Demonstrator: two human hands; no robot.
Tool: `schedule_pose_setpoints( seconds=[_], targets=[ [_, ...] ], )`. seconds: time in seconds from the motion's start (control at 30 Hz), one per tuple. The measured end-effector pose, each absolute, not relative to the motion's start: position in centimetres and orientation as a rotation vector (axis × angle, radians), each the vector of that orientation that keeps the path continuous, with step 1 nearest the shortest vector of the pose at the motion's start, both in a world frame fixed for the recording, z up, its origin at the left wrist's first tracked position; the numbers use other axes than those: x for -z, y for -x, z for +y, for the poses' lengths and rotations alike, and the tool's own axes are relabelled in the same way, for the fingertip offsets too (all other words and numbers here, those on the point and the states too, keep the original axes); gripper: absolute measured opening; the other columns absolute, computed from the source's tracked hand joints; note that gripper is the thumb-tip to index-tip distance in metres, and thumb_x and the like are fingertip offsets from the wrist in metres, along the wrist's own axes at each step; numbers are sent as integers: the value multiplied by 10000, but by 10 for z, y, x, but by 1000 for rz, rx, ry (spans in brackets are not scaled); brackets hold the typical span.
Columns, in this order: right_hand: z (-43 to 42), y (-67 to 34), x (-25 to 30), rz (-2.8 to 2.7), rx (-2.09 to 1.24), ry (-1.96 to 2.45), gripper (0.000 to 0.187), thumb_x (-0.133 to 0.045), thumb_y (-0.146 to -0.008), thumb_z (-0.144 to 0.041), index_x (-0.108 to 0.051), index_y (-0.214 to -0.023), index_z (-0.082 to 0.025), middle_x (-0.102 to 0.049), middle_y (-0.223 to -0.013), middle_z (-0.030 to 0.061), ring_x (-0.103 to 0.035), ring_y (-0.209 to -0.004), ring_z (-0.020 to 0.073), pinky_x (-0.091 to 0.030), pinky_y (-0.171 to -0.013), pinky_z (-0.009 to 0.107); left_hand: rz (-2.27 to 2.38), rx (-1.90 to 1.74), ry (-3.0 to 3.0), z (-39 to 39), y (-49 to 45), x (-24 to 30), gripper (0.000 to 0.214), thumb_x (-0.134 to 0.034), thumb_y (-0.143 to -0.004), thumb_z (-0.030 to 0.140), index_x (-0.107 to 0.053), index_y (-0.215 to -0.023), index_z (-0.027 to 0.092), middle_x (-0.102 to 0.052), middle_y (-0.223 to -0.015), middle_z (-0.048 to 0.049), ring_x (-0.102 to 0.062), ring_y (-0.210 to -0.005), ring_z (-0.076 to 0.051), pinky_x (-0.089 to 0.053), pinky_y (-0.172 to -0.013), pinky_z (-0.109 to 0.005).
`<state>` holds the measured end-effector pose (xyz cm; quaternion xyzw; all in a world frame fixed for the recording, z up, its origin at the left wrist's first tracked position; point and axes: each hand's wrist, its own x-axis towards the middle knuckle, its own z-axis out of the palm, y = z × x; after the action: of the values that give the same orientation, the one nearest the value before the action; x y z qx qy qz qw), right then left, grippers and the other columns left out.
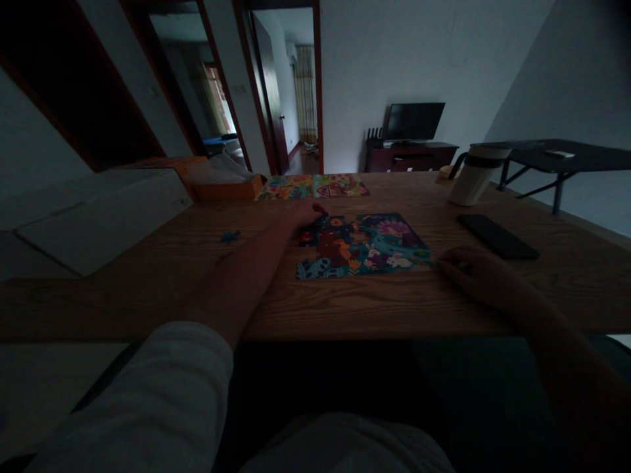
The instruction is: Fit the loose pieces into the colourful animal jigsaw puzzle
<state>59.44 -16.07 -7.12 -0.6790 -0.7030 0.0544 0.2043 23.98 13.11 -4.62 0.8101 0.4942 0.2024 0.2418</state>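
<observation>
The left hand (304, 220) pinches, what it holds too dark to tell, at the mostly joined jigsaw puzzle's (367, 248) unfinished 10 o'clock edge; the curled right hand (473, 272) rests at 3 o'clock; a loose piece (230, 236) waits at 9 o'clock.

Left hand (308, 218): bare wooden desk (236, 295) open toward the body and leftward, as far as a flat white board (98, 220). A small blue puzzle piece (230, 236) lies low on that path. Straight ahead: orange cardboard box (227, 188), colourful picture cards (311, 186). Right hand (468, 272): black smartphone (497, 236) just ahead, white black-banded travel mug (476, 176) beyond. Between hands: multicoloured jigsaw puzzle (365, 246), flat.
</observation>
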Motion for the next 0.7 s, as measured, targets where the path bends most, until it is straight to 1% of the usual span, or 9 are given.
schedule_pose_setpoints(
  seconds=[0.13, 0.3, 0.5, 0.7],
  targets=[
    [-162, -594, 70, -1966, -140, 1875, 382, -465, -976, -513, -718, -1033, -234, -714, -1134, 107, -684, -995, 297, -516, -948, 465, 1283, -515, -2278, 131, -239, 47, 256, -634, -864, 119, -779, -1064, 189, -742, -1072, -69, -670, -967, -188, -509, -931, -292],
    [-163, -592, 68, -1968, -170, 1888, 404, -454, -985, -547, -710, -1030, -238, -708, -1154, 111, -685, -996, 316, -519, -943, 513, 1156, -412, -2322, 132, -233, 48, 274, -722, -840, 198, -774, -1108, 219, -736, -1150, -55, -670, -1039, -189, -498, -971, -289],
    [-162, -591, 66, -1970, -183, 1864, 358, -482, -971, -513, -712, -1010, -241, -715, -1127, 112, -685, -994, 317, -521, -942, 515, 1114, -398, -2356, 135, -229, 50, 307, -733, -844, 194, -765, -1149, 217, -727, -1182, -72, -669, -1070, -187, -493, -977, -285],
    [-163, -592, 67, -1968, -194, 1868, 382, -467, -983, -525, -710, -1035, -235, -704, -1153, 108, -681, -1019, 308, -508, -962, 491, 1112, -348, -2378, 135, -230, 49, 336, -728, -858, 202, -744, -1193, 212, -713, -1222, -64, -661, -1094, -193, -487, -976, -273]
  ],
)
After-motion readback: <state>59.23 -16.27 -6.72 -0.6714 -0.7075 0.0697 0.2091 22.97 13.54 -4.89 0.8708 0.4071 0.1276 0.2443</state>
